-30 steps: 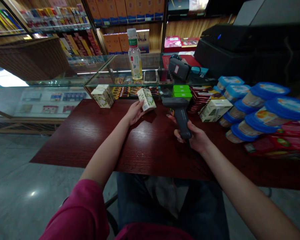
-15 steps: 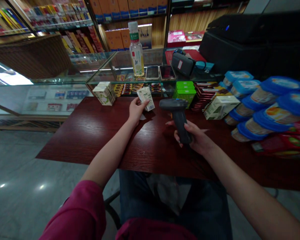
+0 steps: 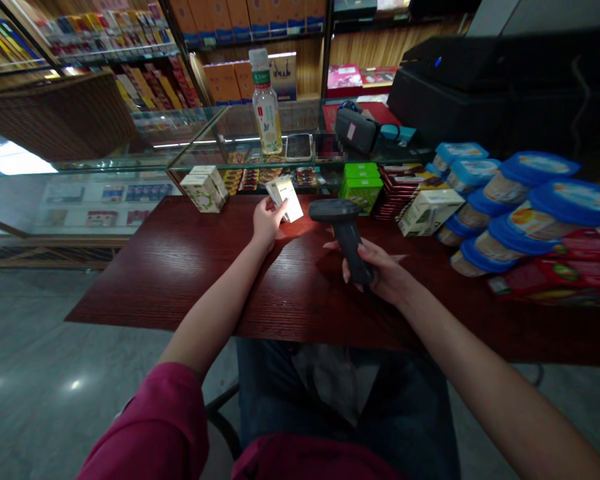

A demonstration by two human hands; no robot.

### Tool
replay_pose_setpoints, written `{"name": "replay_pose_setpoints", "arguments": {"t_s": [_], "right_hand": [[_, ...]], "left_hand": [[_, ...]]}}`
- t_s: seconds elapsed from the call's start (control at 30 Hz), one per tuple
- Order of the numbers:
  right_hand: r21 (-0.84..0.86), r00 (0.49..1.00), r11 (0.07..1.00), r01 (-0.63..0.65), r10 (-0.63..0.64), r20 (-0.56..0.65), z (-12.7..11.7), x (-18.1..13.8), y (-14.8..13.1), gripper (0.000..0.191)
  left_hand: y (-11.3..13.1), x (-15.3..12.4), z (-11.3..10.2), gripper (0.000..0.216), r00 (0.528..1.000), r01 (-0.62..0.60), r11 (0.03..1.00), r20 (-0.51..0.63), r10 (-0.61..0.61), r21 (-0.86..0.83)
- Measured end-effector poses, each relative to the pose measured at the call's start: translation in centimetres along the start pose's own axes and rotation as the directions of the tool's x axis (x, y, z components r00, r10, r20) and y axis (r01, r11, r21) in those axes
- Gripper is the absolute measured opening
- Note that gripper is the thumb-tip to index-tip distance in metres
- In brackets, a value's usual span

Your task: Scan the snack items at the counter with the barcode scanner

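While my left hand (image 3: pixel 267 223) grips a pale boxy cardboard carton (image 3: pixel 292 203), my right hand (image 3: pixel 386 273), right of it, clasps a dark-grey pistol-shaped plastic scanner (image 3: pixel 349 239) (apparently scanning; next needs steady aim).

The reddish-brown, wood-grained surface (image 3: pixel 180 267) is reflecting light. Near its far left edge, cream leaf-printed cartons (image 3: pixel 203 192) are standing together. Farther right, bright green boxes (image 3: pixel 362 192) are standing beside dark-red packets (image 3: pixel 389 201). A single cream carton (image 3: pixel 420 215) is sitting just beside those, blue-lidded plastic tubs (image 3: pixel 494 248) are standing stacked, and red packages (image 3: pixel 545 283) are lying nearest the right.
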State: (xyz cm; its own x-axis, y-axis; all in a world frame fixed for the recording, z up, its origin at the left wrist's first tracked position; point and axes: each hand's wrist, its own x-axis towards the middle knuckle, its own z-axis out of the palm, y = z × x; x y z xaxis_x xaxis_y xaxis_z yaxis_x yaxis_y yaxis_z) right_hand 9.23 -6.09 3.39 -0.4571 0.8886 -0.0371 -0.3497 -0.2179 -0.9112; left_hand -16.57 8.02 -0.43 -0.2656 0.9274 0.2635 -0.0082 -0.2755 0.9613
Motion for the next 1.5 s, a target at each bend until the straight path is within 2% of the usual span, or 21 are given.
{"name": "replay_pose_setpoints", "arguments": {"t_s": [0.17, 0.27, 0.33, 0.43, 0.5, 0.63, 0.7, 0.77, 0.83, 0.9, 0.97, 1.03, 1.1, 1.17, 1.23, 1.27, 1.3, 1.37, 1.43, 1.5], "right_hand": [[-0.014, 0.999, 1.0, 0.025, -0.025, -0.025, 0.2, 0.1, 0.3, 0.046], [-0.019, 0.996, 0.998, 0.058, -0.059, -0.06, 0.2, -0.3, 0.2, 0.047], [-0.045, 0.989, 0.995, 0.091, -0.096, -0.116, 0.0, -1.3, 0.1, 0.047], [-0.128, 0.961, 0.981, 0.148, -0.173, -0.218, -0.9, -4.3, 0.1, 0.056], [-0.178, 0.925, 0.964, 0.196, -0.242, -0.294, -1.8, -6.9, 0.3, 0.059], [-0.279, 0.788, 0.914, 0.294, -0.397, -0.47, -3.3, -11.8, 0.4, 0.06], [-0.328, 0.725, 0.889, 0.319, -0.452, -0.52, -3.9, -13.4, 0.0, 0.059], [-0.37, 0.683, 0.872, 0.321, -0.484, -0.547, -4.3, -14.4, -0.3, 0.059], [-0.385, 0.673, 0.869, 0.311, -0.487, -0.557, -4.7, -14.9, -0.6, 0.06], [-0.366, 0.681, 0.878, 0.307, -0.472, -0.56, -5.0, -15.2, -0.7, 0.061], [-0.329, 0.693, 0.891, 0.313, -0.451, -0.562, -5.1, -15.3, -0.6, 0.061], [-0.295, 0.699, 0.898, 0.327, -0.44, -0.564, -5.2, -15.3, -0.5, 0.062], [-0.28, 0.701, 0.898, 0.341, -0.441, -0.561, -5.2, -15.4, -0.4, 0.063], [-0.28, 0.705, 0.894, 0.349, -0.447, -0.55, -5.3, -15.4, -0.3, 0.062], [-0.285, 0.713, 0.894, 0.347, -0.449, -0.538, -5.4, -15.5, -0.3, 0.06], [-0.291, 0.717, 0.893, 0.343, -0.449, -0.532, -5.4, -15.5, -0.3, 0.059], [-0.301, 0.72, 0.891, 0.34, -0.452, -0.526, -5.5, -15.5, -0.3, 0.059], [-0.325, 0.716, 0.881, 0.343, -0.469, -0.517, -5.6, -15.4, -0.3, 0.058], [-0.326, 0.715, 0.877, 0.352, -0.477, -0.511, -5.7, -15.3, -0.3, 0.057], [-0.303, 0.723, 0.883, 0.359, -0.469, -0.508, -5.7, -15.3, -0.4, 0.055]], "left_hand": [[-0.1, 0.1, 0.1, 0.045, 1.0, 0.021, 1.0, 0.008, -0.021, 0.0], [0.1, -0.1, -0.2, 0.049, 1.0, -0.01, 0.999, 0.014, 0.01, 0.047], [0.5, -0.6, -0.3, 0.051, 0.997, -0.057, 0.99, 0.059, 0.05, 0.126], [1.1, -2.1, 0.4, 0.059, 0.979, -0.136, 0.956, 0.184, 0.089, 0.259], [1.7, -3.7, 1.9, 0.063, 0.952, -0.205, 0.926, 0.285, 0.114, 0.317], [2.9, -7.7, 6.8, 0.065, 0.878, -0.384, 0.828, 0.441, 0.189, 0.409], [3.4, -9.3, 9.7, 0.064, 0.881, -0.388, 0.8, 0.438, 0.178, 0.458], [3.8, -10.3, 12.2, 0.063, 0.903, -0.348, 0.8, 0.403, 0.147, 0.488], [3.9, -10.7, 13.9, 0.06, 0.923, -0.301, 0.82, 0.367, 0.121, 0.487], [3.6, -10.7, 14.6, 0.06, 0.931, -0.267, 0.849, 0.35, 0.105, 0.456], [3.0, -10.4, 14.4, 0.06, 0.923, -0.247, 0.886, 0.374, 0.092, 0.392], [2.4, -9.9, 13.4, 0.058, 0.894, -0.225, 0.935, 0.44, 0.085, 0.275], [2.0, -9.4, 11.9, 0.059, 0.846, -0.173, 0.977, 0.526, 0.082, 0.125], [2.0, -8.9, 10.3, 0.069, 0.787, -0.106, 0.994, 0.613, 0.073, 0.016], [2.2, -8.7, 9.2, 0.08, 0.74, -0.077, 0.997, 0.67, 0.056, 0.001], [2.4, -8.7, 8.9, 0.081, 0.737, -0.088, 0.996, 0.674, 0.051, 0.022], [2.4, -8.8, 8.9, 0.077, 0.753, -0.113, 0.992, 0.656, 0.051, 0.052], [2.3, -9.1, 9.6, 0.066, 0.821, -0.178, 0.977, 0.566, 0.079, 0.122], [2.0, -9.6, 11.2, 0.059, 0.884, -0.241, 0.952, 0.449, 0.133, 0.191], [1.4, -10.0, 13.2, 0.058, 0.913, -0.284, 0.929, 0.363, 0.187, 0.237]]}}
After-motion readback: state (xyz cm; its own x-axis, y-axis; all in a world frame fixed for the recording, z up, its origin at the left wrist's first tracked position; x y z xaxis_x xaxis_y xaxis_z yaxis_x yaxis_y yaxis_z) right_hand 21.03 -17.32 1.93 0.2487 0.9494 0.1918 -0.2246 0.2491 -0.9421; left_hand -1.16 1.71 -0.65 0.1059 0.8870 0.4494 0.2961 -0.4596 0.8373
